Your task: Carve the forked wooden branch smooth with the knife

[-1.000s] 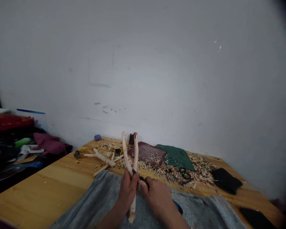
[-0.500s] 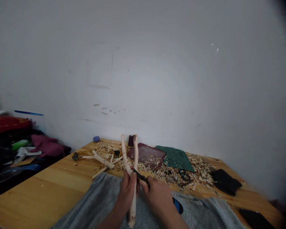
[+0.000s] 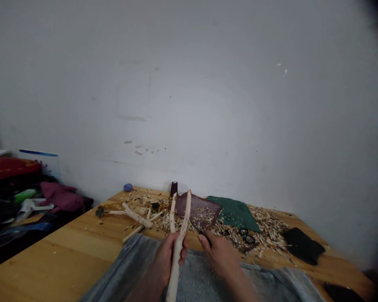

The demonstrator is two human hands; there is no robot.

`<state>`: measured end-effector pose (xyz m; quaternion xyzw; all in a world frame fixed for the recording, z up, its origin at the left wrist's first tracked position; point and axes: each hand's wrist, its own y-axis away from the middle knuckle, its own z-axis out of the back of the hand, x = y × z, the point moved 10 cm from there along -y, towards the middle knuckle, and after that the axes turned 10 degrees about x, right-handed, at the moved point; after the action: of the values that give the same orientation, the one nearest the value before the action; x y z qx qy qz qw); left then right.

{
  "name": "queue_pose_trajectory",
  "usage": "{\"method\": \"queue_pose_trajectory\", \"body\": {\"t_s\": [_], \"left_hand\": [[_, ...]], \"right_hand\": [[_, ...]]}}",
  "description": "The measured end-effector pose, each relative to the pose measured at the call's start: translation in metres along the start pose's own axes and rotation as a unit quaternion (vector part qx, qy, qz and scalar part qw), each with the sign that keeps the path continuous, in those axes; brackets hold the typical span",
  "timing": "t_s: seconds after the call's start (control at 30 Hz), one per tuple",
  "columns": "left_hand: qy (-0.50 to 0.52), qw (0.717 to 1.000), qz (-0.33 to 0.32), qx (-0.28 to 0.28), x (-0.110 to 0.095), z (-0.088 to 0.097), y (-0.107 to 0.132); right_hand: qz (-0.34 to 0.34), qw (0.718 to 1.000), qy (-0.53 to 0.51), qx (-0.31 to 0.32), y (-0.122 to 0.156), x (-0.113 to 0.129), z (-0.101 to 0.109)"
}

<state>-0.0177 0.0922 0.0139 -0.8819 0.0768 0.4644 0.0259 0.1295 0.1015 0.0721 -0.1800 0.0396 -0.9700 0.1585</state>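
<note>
A pale, peeled forked stick (image 3: 175, 262) stands tilted in front of me, its two prongs pointing up and away. My left hand (image 3: 167, 253) is wrapped around it just below the fork. To the right, my right hand (image 3: 219, 251) grips the dark handle of a knife (image 3: 195, 227), whose blade points up and left, apart from the wood. Grey cloth (image 3: 198, 279) lies under both hands, over the table's near edge.
Wood shavings (image 3: 267, 228) cover much of the wooden table (image 3: 66, 251). Other peeled sticks (image 3: 137, 217) lie left. Maroon sheet (image 3: 203, 207), green sheet (image 3: 236, 213), scissors (image 3: 246, 235), a thread spool (image 3: 174, 188) and a black flat piece (image 3: 304, 245) lie about. Behind stands a wall (image 3: 208, 105).
The knife has come off the stick, moving right with my right hand. My left hand has turned the forked stick and lowered its prongs, which now lean right.
</note>
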Motion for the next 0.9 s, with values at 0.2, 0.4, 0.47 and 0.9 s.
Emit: {"method": "queue_pose_trajectory", "body": {"t_s": [0.2, 0.4, 0.47, 0.9], "left_hand": [[-0.072, 0.997, -0.012, -0.033, 0.008, 0.011, -0.003], [-0.113, 0.993, -0.030, -0.009, 0.015, 0.003, -0.001], [-0.091, 0.995, -0.011, 0.028, 0.023, -0.002, -0.002], [-0.043, 0.970, -0.014, 0.238, 0.019, -0.041, 0.007]], "right_hand": [[0.045, 0.993, -0.107, 0.000, 0.002, 0.009, -0.003], [0.073, 0.981, -0.180, -0.026, 0.006, 0.020, -0.001], [0.104, 0.973, -0.206, -0.015, 0.009, 0.030, -0.001], [0.153, 0.956, -0.235, -0.086, 0.008, 0.018, 0.002]]}}
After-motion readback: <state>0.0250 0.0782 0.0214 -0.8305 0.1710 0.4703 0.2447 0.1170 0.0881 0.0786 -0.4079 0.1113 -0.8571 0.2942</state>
